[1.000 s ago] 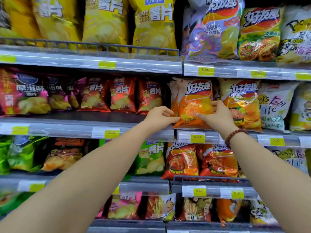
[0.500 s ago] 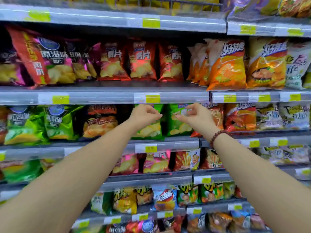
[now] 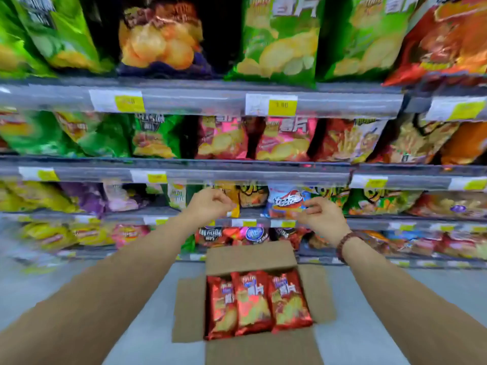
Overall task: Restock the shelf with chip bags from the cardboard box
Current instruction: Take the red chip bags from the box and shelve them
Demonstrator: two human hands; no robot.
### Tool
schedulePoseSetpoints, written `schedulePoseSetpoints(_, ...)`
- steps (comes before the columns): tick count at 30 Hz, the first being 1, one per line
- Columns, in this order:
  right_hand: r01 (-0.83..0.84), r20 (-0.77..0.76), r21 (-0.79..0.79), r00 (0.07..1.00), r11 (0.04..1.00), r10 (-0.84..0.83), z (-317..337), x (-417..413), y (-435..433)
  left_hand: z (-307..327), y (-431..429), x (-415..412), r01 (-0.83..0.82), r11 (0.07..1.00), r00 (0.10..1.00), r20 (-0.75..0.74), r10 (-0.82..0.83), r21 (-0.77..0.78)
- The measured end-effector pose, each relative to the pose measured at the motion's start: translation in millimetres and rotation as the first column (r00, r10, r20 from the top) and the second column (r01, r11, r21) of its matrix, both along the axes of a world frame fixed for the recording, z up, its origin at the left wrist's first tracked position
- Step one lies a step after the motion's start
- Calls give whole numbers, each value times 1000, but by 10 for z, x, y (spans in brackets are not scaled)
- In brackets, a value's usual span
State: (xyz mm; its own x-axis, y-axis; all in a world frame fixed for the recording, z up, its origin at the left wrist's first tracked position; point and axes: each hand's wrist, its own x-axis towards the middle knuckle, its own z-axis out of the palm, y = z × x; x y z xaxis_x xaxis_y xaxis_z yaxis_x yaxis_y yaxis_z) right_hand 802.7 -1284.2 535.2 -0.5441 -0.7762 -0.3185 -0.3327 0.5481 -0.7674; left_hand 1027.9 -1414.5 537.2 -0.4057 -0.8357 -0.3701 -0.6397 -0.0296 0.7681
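Observation:
An open cardboard box [image 3: 250,255] sits on the floor in front of the shelves, flaps spread. Three red chip bags [image 3: 254,302] lie side by side inside it. My left hand [image 3: 209,205] and my right hand [image 3: 322,221] hang in the air above the box, in front of a low shelf [image 3: 253,222]. Both hands have loosely curled fingers and hold nothing. A bead bracelet circles my right wrist.
Shelves [image 3: 200,100] packed with green, red, pink and yellow chip bags fill the upper view, with yellow price tags along their rails. Grey floor [image 3: 369,312] surrounds the box. The picture is blurred by motion.
My view has dropped from the upper shelves to the floor, bringing the box into sight. Both hands let go of the orange bag on the shelf and came down empty.

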Motion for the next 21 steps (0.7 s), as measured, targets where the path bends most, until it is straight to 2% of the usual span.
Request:
schedulePoseSetpoints(5,-113,150,213,985,970,82,-1051,169,105,-1294,289,201,-112,979,990,106,95,172)
schedulePoseSetpoints(9,-113,234,295,971,949,43,-1831,250,198,-2056,564,292,-197,937,976,144,160,290)
schedulePoseSetpoints(12,-169,250,399,966,901,71,-2400,374,304,-2633,722,415,-235,896,971,144,194,377)
schedulePoseSetpoints(15,-102,194,453,981,886,14,-2894,487,448,-3116,939,544,-277,826,960,121,251,490)
schedulePoseSetpoints(18,-176,164,550,981,816,100,-3323,465,530,-3572,1028,569,-276,785,960,201,196,554)
schedulePoseSetpoints(21,-155,120,593,987,790,104,-3706,295,608,-3947,1068,468,-167,811,949,314,-22,561)
